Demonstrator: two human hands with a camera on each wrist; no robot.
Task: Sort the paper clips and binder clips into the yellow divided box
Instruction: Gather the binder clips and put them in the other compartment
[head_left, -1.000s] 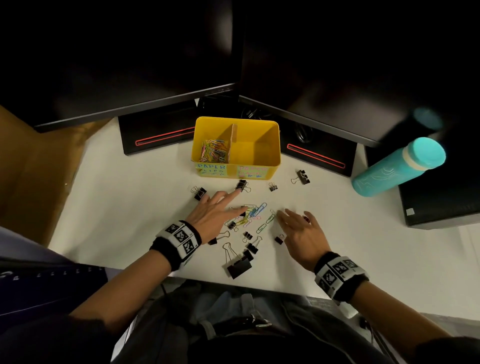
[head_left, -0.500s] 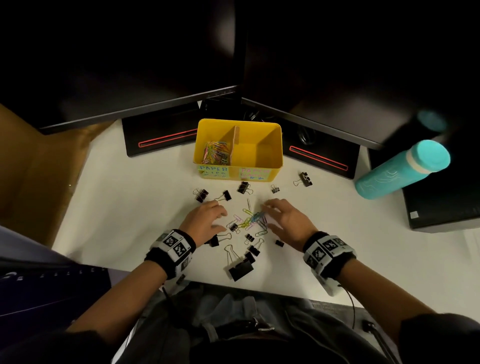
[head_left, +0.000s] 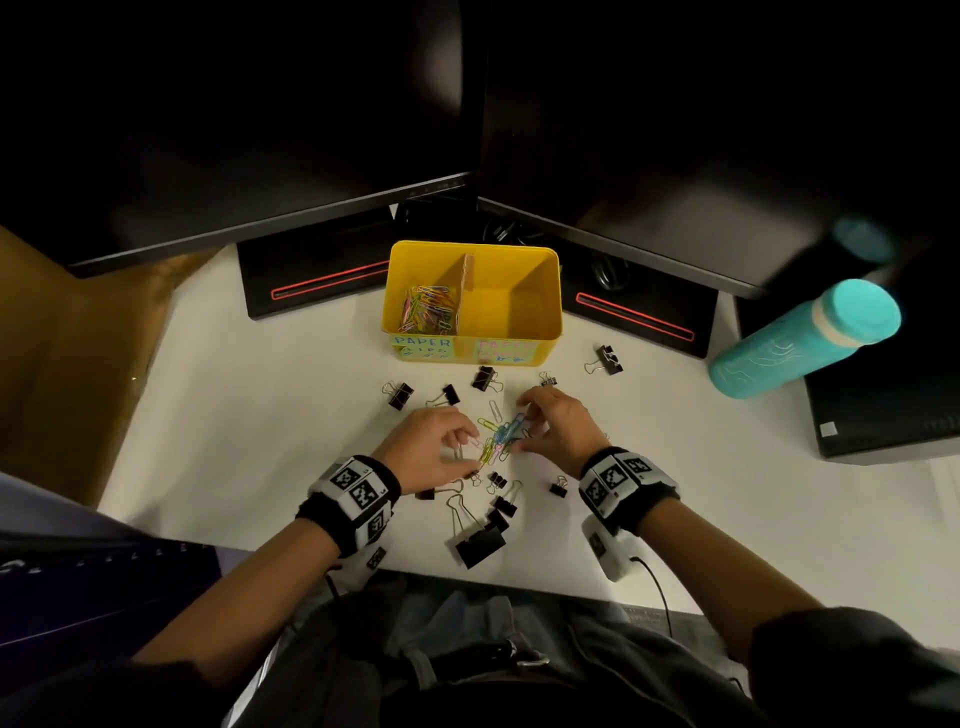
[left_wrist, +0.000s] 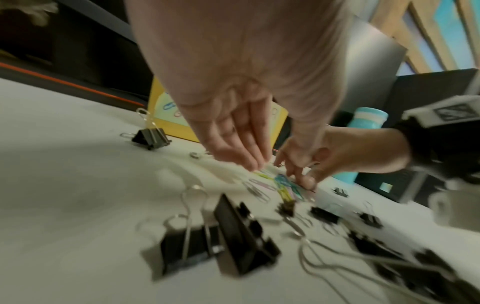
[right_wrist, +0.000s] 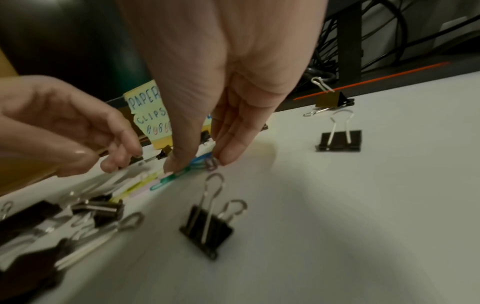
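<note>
Two hands work a small heap of coloured paper clips (head_left: 500, 436) on the white desk (head_left: 260, 441), just in front of the yellow divided box (head_left: 540, 306). Left hand (head_left: 428, 449) sits at the heap's left edge, fingers curled down, fingertips touching the clips; whether it actually pinches one is unclear, motion blur. Right hand (head_left: 558, 428) at the heap's right edge, thumb and fingers (right_wrist: 228, 148) pinching a blue paper clip (right_wrist: 201, 160) that lies nearly flat on the desk. Heap's long axis runs from near-left to far-right, clips mostly lined up along that diagonal; one silver clip at the far end points toward the box. Box long axis runs left-right, divider across it; left compartment holds a pile of coloured paper clips (head_left: 427, 309), right compartment looks bare. Label on left front reads PAPER CLIPS; right label not legible. Black binder clips scattered on desk: three in a row between hands and box (head_left: 449, 395), one near the box's right front corner (head_left: 605, 359), one small just right of the heap's near end (head_left: 558, 488), a cluster incl. one large binder clip (head_left: 480, 543) near the desk's front edge, wire handles pointing away from the person. Teal bottle (head_left: 795, 340) far right, well apart.
</note>
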